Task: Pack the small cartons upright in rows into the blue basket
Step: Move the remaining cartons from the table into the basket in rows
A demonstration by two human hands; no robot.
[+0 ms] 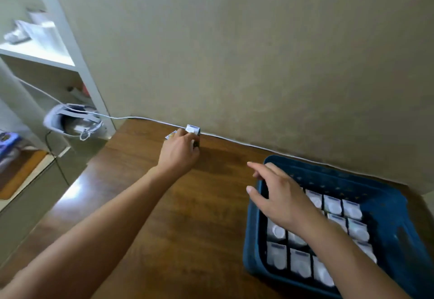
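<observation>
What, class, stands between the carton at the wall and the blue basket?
On the table nothing visible lies between the carton in the left hand and the blue basket. The open right hand hovers over the basket's near corner.

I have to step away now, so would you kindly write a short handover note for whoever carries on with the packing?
Left hand: reaches to the wall and grips a carton at the table's far edge; a second carton peeks out beside it.
Right hand: open, fingers spread over the basket's near-left corner, holding nothing.
Done: upright cartons in rows fill most of the basket.
Left: bring over the cartons by the wall and stand them in the remaining space.
</observation>
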